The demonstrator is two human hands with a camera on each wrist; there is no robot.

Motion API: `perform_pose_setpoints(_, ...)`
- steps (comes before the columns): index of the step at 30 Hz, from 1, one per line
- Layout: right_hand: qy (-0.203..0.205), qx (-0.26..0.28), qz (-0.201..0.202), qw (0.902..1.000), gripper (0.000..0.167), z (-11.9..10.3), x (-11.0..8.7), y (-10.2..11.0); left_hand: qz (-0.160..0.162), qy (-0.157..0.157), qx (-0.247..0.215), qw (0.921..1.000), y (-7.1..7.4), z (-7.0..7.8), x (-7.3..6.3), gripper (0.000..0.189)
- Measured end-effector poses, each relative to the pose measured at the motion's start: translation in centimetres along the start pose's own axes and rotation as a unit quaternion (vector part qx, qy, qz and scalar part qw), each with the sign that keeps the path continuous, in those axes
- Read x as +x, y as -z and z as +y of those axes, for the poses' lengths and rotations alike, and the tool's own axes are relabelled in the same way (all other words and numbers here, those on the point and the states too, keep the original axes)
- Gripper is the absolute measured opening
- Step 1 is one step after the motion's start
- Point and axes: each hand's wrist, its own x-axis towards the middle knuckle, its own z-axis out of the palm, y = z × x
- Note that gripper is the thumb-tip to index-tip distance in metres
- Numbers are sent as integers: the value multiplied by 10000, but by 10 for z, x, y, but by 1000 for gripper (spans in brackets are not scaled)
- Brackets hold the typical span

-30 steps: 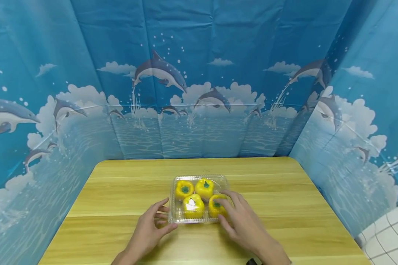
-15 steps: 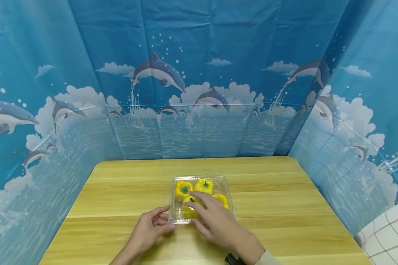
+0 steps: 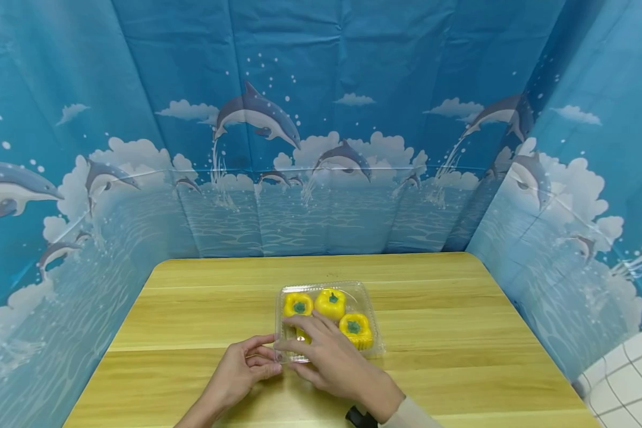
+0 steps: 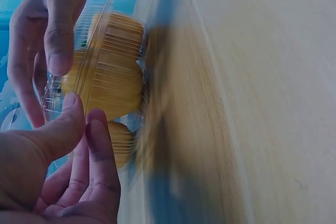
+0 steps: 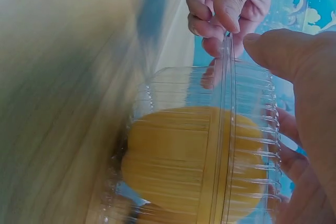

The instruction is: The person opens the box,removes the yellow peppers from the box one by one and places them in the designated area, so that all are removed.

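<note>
A clear plastic clamshell box (image 3: 362, 297) sits on the table with its lid down, holding several yellow bell peppers (image 3: 354, 329) with green stems. My left hand (image 3: 238, 371) is at the near left corner; in the left wrist view its thumb and index finger pinch the rim there. Across the front left of the lid lies my right hand (image 3: 334, 362), covering most of one pepper. In the right wrist view the right hand (image 5: 310, 72) has its thumb stretched toward the pinched corner, other fingers loosely bent over the lid (image 5: 270, 124).
The box stands on a yellow wood-grain table (image 3: 449, 333). A blue curtain (image 3: 321, 214) printed with dolphins and waves hangs behind and at both sides. White tiles (image 3: 628, 380) show at the lower right. A black band (image 3: 361, 416) is by the right wrist.
My right hand has slid left along the box's front, from the right pepper to the front left corner. The left hand stays at its corner. The box has barely shifted.
</note>
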Motion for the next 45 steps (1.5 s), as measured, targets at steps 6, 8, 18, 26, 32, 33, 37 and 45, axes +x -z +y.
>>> perform_pose_setpoints(6, -20, -109, 83, 9999, 42, 0, 0, -4, -51, -12, -18, 10000, 2, 0, -1, 71)
perform_pose_setpoints(8, -45, -110, 110, 9999, 41, -1, 0, -5, -59, -18, -27, 10000, 2, 0, -1, 71)
perform_pose_setpoints(18, -104, -83, 319, 9994, 39, -1, -1, -10, -9, -66, -42, 10000, 3, -2, -1, 66)
perform_pose_setpoints(26, -94, -65, 373, 9992, 39, 0, -1, -12, -58, 3, -141, 9999, 5, -5, -1, 66)
perform_pose_setpoints(32, -173, -157, 330, 9992, 39, -1, -1, -14, -368, 641, -1377, 9877, 5, -4, -1, 64)
perform_pose_setpoints(33, -188, -164, 330, 9991, 39, -1, -1, -14, -383, 726, -1559, 9844, 5, -4, 0, 63)
perform_pose_setpoints(37, -261, -143, 349, 9989, 35, -1, -2, -15, -326, 818, -1686, 9818, 1, -3, 0, 55)
perform_pose_setpoints(45, -219, -293, 582, 9976, 31, 0, -4, -20, -175, 802, -1590, 9839, -7, -2, 1, 55)
